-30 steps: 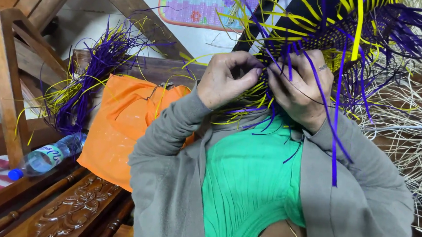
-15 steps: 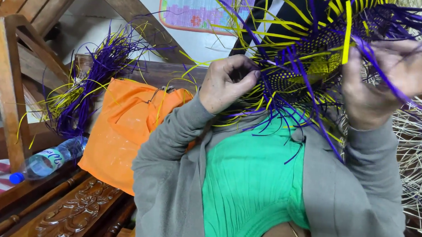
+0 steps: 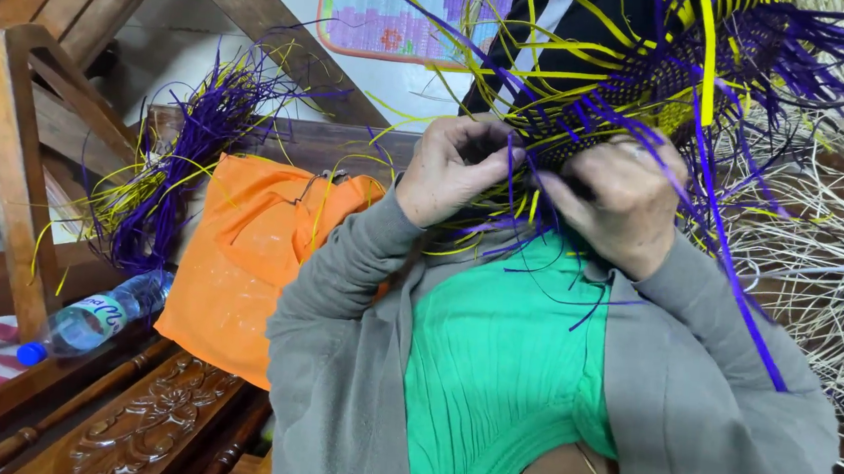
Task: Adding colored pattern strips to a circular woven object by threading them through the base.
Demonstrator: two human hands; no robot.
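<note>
A partly woven piece (image 3: 655, 80) of purple and yellow strips is held up in front of me, with loose strands fanning out on all sides. My left hand (image 3: 447, 169) pinches its lower edge from the left. My right hand (image 3: 621, 198) grips the same edge from the right, fingers curled around strands. The two hands are close together, almost touching. Grey sleeves and a green top fill the lower view.
A bundle of purple and yellow strips (image 3: 181, 173) lies at the left beside an orange cloth (image 3: 250, 254). A plastic water bottle (image 3: 90, 316) rests on a carved wooden bench (image 3: 142, 421). Wooden chair legs (image 3: 12, 155) stand left. Pale straw (image 3: 830, 279) piles up right.
My right hand swung out to the right pulling a strand, then came back in to the woven edge beside my left hand. My left hand stayed on the piece.
</note>
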